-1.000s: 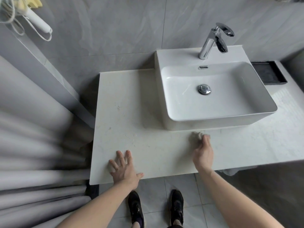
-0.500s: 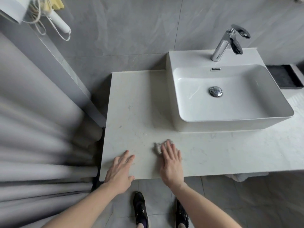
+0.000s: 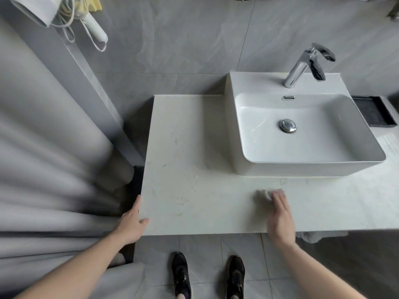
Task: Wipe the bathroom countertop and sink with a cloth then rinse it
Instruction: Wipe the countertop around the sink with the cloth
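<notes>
1. The right hand (image 3: 280, 219) lies flat on the countertop (image 3: 194, 169) near its front edge, fingers straight and together; its fingertips press a small grey cloth (image 3: 262, 194), blurred, which pokes out to their left.
2. The left hand (image 3: 131, 223) rests at the near left corner of the countertop; fingers straight along the left edge, thumb on top, gripping nothing.
3. The white sink (image 3: 237, 134) stands on the far right part, just beyond the cloth; a chrome faucet (image 3: 300, 67) rises at its back; a chrome drain plug (image 3: 287, 125) sits in the basin.
4. A black tray (image 3: 380, 113) lies right of the sink.
</notes>
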Demonstrator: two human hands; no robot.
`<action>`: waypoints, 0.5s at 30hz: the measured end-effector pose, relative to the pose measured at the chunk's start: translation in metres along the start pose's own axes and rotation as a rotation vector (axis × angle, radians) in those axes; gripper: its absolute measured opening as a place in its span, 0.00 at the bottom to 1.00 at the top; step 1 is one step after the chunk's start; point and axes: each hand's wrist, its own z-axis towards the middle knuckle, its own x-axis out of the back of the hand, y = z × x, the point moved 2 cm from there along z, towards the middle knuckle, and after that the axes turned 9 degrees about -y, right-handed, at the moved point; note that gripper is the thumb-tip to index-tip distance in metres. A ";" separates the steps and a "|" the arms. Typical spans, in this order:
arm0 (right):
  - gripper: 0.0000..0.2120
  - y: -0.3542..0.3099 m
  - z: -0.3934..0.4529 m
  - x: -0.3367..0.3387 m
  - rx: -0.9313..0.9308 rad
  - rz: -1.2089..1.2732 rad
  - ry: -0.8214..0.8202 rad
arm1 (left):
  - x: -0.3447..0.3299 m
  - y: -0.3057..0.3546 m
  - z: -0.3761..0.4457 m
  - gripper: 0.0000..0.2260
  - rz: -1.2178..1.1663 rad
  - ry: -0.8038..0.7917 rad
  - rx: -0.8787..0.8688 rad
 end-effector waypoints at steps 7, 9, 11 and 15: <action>0.29 -0.001 -0.023 -0.033 -0.191 -0.168 -0.046 | -0.007 -0.012 0.006 0.40 -0.164 0.020 0.039; 0.31 -0.035 -0.042 -0.061 -0.138 -0.183 -0.043 | -0.005 -0.015 0.009 0.40 -0.164 0.013 0.030; 0.32 -0.074 -0.060 -0.088 -0.033 -0.156 -0.066 | -0.006 -0.016 0.011 0.40 -0.158 0.017 0.025; 0.49 -0.153 -0.092 -0.138 0.244 -0.096 -0.199 | -0.006 -0.015 0.014 0.40 -0.156 0.016 0.020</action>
